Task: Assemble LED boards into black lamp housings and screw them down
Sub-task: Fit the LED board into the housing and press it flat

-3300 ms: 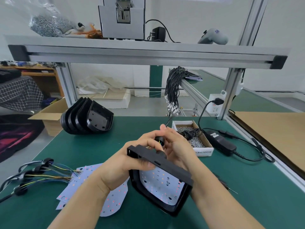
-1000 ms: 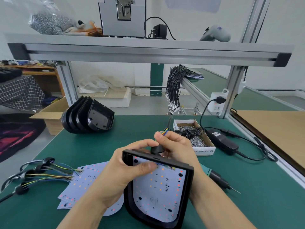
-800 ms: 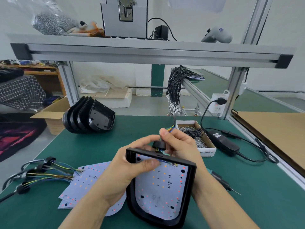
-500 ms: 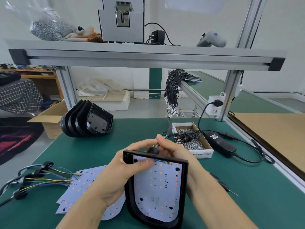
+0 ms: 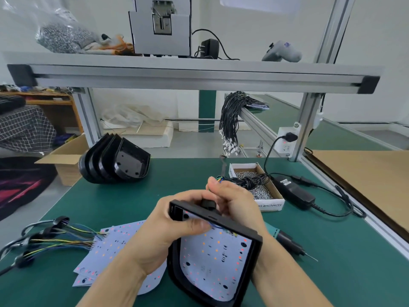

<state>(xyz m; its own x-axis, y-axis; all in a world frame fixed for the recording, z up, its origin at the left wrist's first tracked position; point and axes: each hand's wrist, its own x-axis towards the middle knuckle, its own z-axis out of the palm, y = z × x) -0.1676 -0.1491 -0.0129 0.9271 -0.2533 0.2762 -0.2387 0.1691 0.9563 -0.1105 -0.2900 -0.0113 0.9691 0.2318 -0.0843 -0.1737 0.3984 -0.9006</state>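
The lamp housing (image 5: pixel 212 258) is matte black plastic, square across its far edge and rounded at the near end, with a raised rim all round; a flat white LED board (image 5: pixel 212 260) dotted with small orange and red spots lies inside it. It is held tilted above the green bench (image 5: pixel 110 204), near the front edge. The left hand (image 5: pixel 159 235) grips the housing's far left corner, thumb pressed across the top of the board and fingers curled behind the rim. The right hand (image 5: pixel 234 200) sits behind the far edge, its fingers pinching thin coloured wires (image 5: pixel 218 179) just above a round black grommet (image 5: pixel 208 203) at that edge. To the left, loose white boards (image 5: pixel 110 251) lie fanned on the mat with their wire tails (image 5: pixel 55 238) trailing toward the bench's left edge. A stack of glossy black housings (image 5: pixel 117 161) rests on its side at the far left. A cardboard box of small metal screws (image 5: pixel 254 185) stands just beyond the right hand, and a screwdriver (image 5: pixel 290 242) lies beside the right wrist; bare green mat stretches off to the right.
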